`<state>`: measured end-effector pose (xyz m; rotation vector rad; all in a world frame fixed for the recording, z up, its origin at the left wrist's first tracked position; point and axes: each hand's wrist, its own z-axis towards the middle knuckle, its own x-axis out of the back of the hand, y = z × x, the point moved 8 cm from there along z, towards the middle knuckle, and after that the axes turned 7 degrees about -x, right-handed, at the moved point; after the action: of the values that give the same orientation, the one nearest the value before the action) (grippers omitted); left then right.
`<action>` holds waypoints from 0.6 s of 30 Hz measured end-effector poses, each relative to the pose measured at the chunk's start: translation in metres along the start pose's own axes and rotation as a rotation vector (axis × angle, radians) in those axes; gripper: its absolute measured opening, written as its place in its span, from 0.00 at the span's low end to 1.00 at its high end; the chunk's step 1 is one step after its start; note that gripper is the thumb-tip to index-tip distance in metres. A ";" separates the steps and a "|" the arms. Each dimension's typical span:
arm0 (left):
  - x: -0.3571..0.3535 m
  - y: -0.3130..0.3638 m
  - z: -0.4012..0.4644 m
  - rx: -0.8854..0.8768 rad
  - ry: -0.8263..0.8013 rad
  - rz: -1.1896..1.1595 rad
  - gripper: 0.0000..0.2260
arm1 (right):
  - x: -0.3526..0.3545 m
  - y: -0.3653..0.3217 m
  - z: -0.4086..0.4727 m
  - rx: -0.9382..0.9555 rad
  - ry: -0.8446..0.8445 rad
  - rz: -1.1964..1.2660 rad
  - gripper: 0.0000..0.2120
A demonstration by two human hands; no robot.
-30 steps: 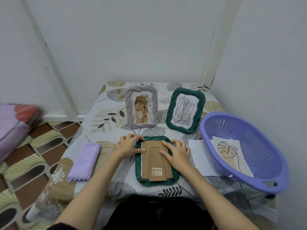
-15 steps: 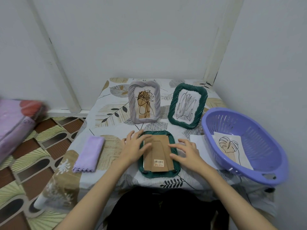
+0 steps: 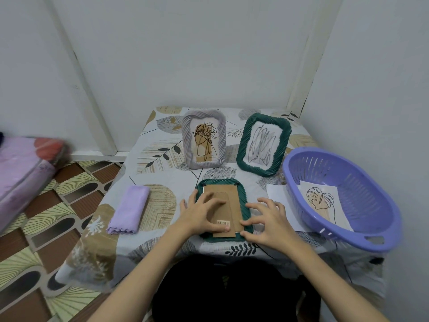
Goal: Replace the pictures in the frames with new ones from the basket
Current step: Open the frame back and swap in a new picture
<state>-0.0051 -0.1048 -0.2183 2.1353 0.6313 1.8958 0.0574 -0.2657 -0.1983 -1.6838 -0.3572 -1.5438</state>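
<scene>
A dark green frame point(image 3: 245, 201) lies face down on the table in front of me, its brown cardboard back point(image 3: 224, 189) facing up. My left hand point(image 3: 202, 212) rests flat on the cardboard back, fingers spread. My right hand point(image 3: 267, 219) touches the frame's right and lower edge with spread fingers. Behind stand a grey frame point(image 3: 204, 140) and a second green frame point(image 3: 263, 144), each with a line drawing. A purple basket point(image 3: 362, 219) at the right holds a picture of a leaf point(image 3: 321, 201).
A folded lilac cloth point(image 3: 130, 210) lies on the left of the patterned tablecloth point(image 3: 160, 159). A white sheet point(image 3: 278, 196) lies between the flat frame and the basket. White walls close the back and right. A pink bundle point(image 3: 21, 173) sits far left.
My left hand has slid from the frame's left edge onto the cardboard back. My right hand has moved off the back to the frame's right edge. The camera has shifted slightly.
</scene>
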 end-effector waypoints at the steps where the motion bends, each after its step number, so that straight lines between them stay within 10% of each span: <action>1: 0.000 0.000 0.000 0.000 -0.002 -0.003 0.33 | -0.001 -0.001 0.000 0.020 0.045 0.001 0.21; 11: -0.002 0.000 0.000 -0.014 0.007 0.002 0.34 | -0.006 0.013 0.011 -0.200 0.045 0.422 0.06; 18: 0.011 -0.021 -0.022 -0.129 0.247 -0.312 0.40 | -0.021 0.000 0.007 -0.227 -0.170 0.146 0.28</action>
<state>-0.0293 -0.0838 -0.2145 1.6294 0.8116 1.9744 0.0578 -0.2542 -0.2171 -1.9788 -0.1451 -1.3785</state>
